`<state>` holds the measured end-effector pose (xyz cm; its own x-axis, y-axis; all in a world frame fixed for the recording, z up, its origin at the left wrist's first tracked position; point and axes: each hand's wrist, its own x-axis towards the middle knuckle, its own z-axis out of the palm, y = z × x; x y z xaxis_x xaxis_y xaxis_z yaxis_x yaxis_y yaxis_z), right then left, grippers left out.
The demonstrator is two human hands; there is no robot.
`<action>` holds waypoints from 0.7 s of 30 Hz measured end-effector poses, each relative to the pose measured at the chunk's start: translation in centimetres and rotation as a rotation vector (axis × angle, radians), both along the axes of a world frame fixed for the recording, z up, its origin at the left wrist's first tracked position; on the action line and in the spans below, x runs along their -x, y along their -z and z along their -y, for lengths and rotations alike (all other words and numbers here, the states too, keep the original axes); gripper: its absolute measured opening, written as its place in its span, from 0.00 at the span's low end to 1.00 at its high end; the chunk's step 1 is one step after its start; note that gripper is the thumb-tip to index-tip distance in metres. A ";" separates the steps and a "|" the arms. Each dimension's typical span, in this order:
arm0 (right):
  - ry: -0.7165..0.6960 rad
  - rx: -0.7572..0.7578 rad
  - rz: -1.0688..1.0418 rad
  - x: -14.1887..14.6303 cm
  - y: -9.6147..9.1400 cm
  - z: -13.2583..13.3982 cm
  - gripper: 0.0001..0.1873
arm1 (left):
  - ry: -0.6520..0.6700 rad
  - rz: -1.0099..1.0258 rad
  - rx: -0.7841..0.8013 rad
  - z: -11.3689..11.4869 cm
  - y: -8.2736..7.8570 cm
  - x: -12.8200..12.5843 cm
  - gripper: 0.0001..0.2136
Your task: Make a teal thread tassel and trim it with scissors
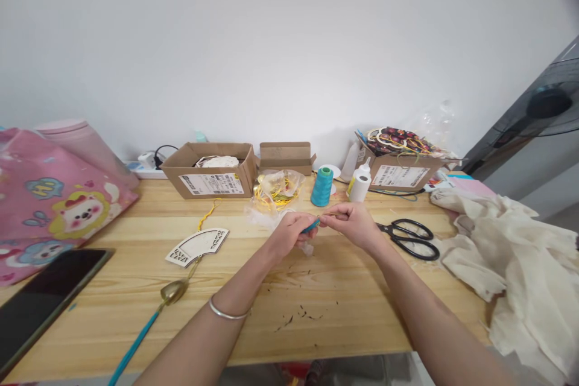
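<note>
Pinching a thin yellow cord (332, 214), my right hand (353, 223) meets my left hand (289, 233) over the worktop (357, 325). From my remote seat I read the right grip as nearly closed on that cord, the left grip as curled tight around a teal bundle (311, 226); both things sit at the dial's centre. A teal thread spool (321, 188) stands at 12 o'clock, black scissors (411, 237) lie at 3, a pale fan-shaped piece (194, 248) at 9, a teal tassel (137, 343) at 8.

teal bundle (310, 227): thread-like | table (362, 307): smooth wood | bangle (218, 312): shiny metal
</note>
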<state>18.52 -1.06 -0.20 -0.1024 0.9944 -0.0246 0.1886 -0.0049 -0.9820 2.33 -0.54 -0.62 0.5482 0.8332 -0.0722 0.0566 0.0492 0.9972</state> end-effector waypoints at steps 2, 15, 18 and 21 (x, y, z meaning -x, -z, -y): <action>0.021 0.002 0.019 0.1 0.1 0.0 0.14 | -0.034 -0.110 -0.160 0.0 0.0 -0.1 0.15; -0.010 -0.212 0.161 -0.9 -0.7 -0.1 0.17 | -0.069 -0.206 -0.441 -0.1 0.0 0.1 0.13; 0.062 -0.363 0.194 -1.2 -0.2 -0.6 0.16 | -0.045 -0.128 -0.310 0.0 -0.1 0.3 0.13; 0.233 -0.598 0.301 -1.2 -0.4 -0.5 0.12 | -0.014 -0.035 -0.179 0.2 0.0 0.3 0.14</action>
<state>19.74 -0.56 0.15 0.0397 0.8414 0.5389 0.5118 0.4461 -0.7342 2.07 -0.69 -0.58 0.5360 0.8422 0.0585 0.0924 -0.1275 0.9875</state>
